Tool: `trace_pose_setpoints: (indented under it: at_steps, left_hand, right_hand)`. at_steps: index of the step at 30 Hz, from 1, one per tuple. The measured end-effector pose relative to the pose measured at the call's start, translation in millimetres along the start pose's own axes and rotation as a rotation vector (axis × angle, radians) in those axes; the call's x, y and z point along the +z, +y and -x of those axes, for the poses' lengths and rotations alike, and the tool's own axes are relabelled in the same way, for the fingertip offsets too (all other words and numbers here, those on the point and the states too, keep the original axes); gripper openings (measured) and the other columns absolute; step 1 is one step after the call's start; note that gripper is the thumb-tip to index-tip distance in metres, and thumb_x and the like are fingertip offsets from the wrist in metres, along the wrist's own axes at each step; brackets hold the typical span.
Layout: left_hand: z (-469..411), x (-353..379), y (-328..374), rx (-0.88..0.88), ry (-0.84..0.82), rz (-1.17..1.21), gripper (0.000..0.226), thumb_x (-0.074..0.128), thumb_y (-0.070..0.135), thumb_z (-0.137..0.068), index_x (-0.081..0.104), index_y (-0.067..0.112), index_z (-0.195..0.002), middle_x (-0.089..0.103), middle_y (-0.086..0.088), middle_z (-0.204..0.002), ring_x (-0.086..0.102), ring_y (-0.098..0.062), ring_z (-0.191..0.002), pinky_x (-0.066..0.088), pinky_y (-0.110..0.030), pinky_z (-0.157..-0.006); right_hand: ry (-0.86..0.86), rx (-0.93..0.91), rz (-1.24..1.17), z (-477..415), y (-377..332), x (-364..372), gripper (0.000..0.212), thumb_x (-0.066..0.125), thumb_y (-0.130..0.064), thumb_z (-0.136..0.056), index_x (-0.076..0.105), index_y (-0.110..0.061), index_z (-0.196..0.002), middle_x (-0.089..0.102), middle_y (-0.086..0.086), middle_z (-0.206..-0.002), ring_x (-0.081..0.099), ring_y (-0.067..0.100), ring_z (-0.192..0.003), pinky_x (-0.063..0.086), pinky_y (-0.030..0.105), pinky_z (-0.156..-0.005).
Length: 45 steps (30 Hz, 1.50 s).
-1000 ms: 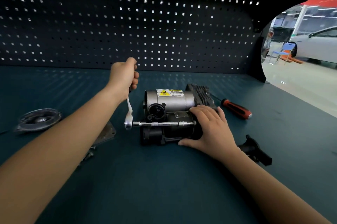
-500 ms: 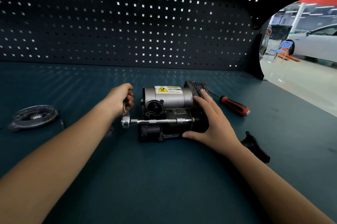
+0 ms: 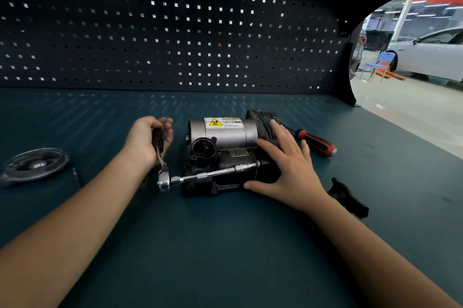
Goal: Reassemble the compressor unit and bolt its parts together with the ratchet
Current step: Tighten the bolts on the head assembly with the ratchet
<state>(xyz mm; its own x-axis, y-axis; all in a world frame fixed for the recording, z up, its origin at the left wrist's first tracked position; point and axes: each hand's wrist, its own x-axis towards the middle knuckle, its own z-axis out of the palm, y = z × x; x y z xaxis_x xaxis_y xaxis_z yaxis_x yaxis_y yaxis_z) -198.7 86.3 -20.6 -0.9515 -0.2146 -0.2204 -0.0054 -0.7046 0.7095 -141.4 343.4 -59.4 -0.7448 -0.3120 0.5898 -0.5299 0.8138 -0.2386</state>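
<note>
Since the bolt seems to sit far along the compressor body, the ratchet works through a long extension bar laid across its front; L hand is curled tight round the handle to swing it. R hand lies flat, fingers spread, on the unit's right end, prob. to stop it twisting on the bench.

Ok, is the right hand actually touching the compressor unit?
Touching. The head view shows the right hand spread flat over the right end of the compressor unit, with the thumb against its lower front edge and no gap visible.
</note>
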Motion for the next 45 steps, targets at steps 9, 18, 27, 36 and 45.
trace_pose_setpoints:
  at_steps: [9,18,27,36,45]
  left_hand:
    - [-2.3,8.4,8.0,0.113,0.026,-0.018,0.021,0.036,0.006,-0.093,0.050,0.007,-0.078,0.059,-0.005,-0.071,0.060,-0.006,-0.043,0.051,-0.017,-0.047]
    - [16.2,0.5,11.5,-0.226,-0.065,-0.217,0.021,0.037,0.023,-0.098,0.048,0.004,-0.098,0.057,-0.008,-0.046,0.049,-0.009,-0.028,0.038,-0.016,-0.028]
    - [19.6,2.8,-1.0,-0.270,-0.180,-0.397,0.032,0.045,0.034,-0.094,0.042,0.014,-0.070,0.028,0.008,-0.034,0.018,-0.001,-0.021,0.009,-0.012,-0.021]
    - [17.2,9.8,33.0,-0.145,-0.168,-0.257,0.037,0.049,0.044,-0.092,0.037,0.019,-0.067,0.028,0.009,-0.036,0.019,-0.004,-0.021,0.012,-0.014,-0.021]
    - [44.0,30.2,30.3,0.160,-0.137,-0.451,0.036,0.047,0.043,-0.094,0.036,0.020,-0.068,0.027,0.010,-0.039,0.018,-0.003,-0.028,0.013,-0.014,-0.026]
  right_hand:
    - [0.336,-0.333,0.056,-5.9,-29.9,15.2,0.023,0.072,-0.023,-0.072,0.076,-0.009,-0.090,0.073,0.005,-0.099,0.069,0.023,-0.093,0.046,0.052,-0.088]
    - [0.292,-0.197,-0.034,-5.8,-42.0,9.9,0.023,0.074,-0.022,-0.070,0.076,-0.006,-0.087,0.073,0.006,-0.095,0.070,0.023,-0.092,0.052,0.035,-0.080]
    - [-0.046,-0.075,0.130,3.7,-20.6,-5.1,0.094,0.064,-0.072,-0.056,0.048,-0.025,-0.135,0.045,0.000,-0.141,0.040,0.020,-0.132,0.002,0.059,-0.106]
    - [-0.024,0.103,-0.147,1.4,5.7,-12.2,0.074,0.078,-0.043,-0.065,0.054,-0.016,-0.129,0.041,-0.001,-0.143,0.033,0.015,-0.136,0.024,0.034,-0.114]
    - [-0.062,0.146,-0.173,3.3,4.6,-10.4,0.079,0.076,-0.045,-0.068,0.045,-0.022,-0.137,0.017,-0.004,-0.155,0.016,0.007,-0.140,0.015,0.021,-0.111]
